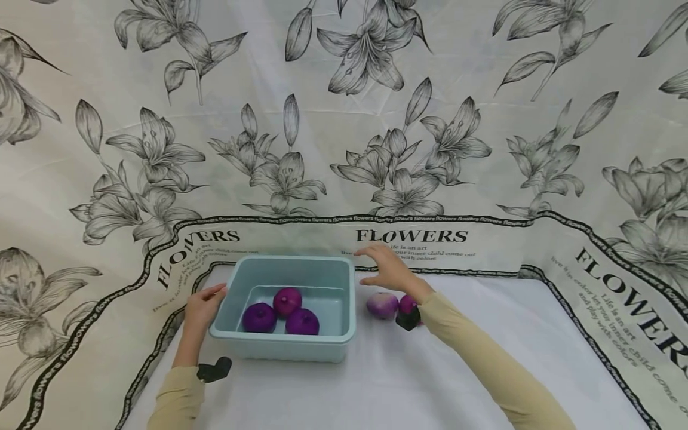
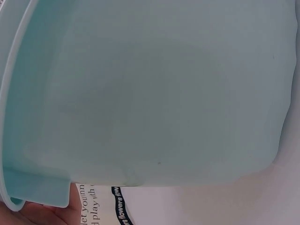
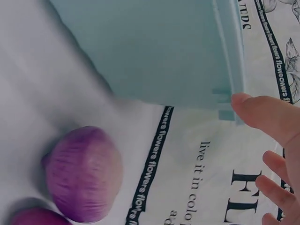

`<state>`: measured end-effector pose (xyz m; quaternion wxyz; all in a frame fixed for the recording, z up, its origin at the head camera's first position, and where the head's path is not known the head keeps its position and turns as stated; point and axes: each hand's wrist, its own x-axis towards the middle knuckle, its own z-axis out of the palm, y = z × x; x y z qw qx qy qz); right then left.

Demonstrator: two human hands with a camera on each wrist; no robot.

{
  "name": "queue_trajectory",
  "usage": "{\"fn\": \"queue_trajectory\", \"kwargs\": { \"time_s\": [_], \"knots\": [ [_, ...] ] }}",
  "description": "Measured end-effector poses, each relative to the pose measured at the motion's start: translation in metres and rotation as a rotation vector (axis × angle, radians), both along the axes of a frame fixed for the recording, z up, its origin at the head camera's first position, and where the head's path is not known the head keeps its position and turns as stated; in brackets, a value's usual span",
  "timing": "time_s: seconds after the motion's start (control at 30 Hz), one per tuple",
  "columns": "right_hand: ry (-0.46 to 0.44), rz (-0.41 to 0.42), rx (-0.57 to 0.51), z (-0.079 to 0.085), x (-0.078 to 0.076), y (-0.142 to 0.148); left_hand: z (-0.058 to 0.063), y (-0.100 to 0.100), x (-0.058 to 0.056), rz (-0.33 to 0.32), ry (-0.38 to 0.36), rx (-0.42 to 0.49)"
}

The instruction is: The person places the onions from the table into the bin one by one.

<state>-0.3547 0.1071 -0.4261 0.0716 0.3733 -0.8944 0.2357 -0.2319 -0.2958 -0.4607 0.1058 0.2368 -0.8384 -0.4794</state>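
A light blue plastic bin [image 1: 282,347] stands on the white cloth, with three round purple onions [image 1: 287,301] on its floor. At the bin's left rim my left hand [image 1: 203,307] holds the edge; in the left wrist view its fingers [image 2: 42,213] show under the rim at a corner. My right hand [image 1: 392,272] is beside the far right corner, fingers spread and bent, nothing between them. In the right wrist view one fingertip [image 3: 241,99] is right at the rim. Below that hand lies a purple onion [image 1: 382,305], and another onion [image 1: 407,304] is partly hidden by the right wrist.
A white cloth [image 1: 387,382] covers the table. Behind it and at both sides hangs a pale curtain [image 1: 301,179] printed with flowers and lettering, close to the bin's far side. Dark wrist-worn pieces [image 1: 215,370] show at both wrists.
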Motion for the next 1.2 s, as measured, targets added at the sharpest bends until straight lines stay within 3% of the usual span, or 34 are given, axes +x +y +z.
{"fn": "queue_trajectory", "kwargs": {
  "time_s": [0.33,0.57,0.67,0.83,1.2],
  "knots": [
    [-0.057,-0.088,-0.012,-0.021,0.005,0.02,0.003,0.0,0.001,-0.007,-0.026,0.021],
    [-0.181,-0.152,-0.019,-0.038,0.01,0.031,0.002,-0.002,0.002,-0.025,-0.035,0.028],
    [-0.223,-0.16,-0.028,-0.047,0.011,0.036,0.002,-0.002,0.002,-0.03,-0.041,0.035],
    [-0.212,-0.155,0.004,-0.061,0.007,0.044,0.003,0.0,0.002,-0.024,-0.029,0.05],
    [-0.261,-0.16,0.095,-0.077,0.005,0.054,0.0,0.0,0.003,-0.012,-0.026,0.042]
  ]
}}
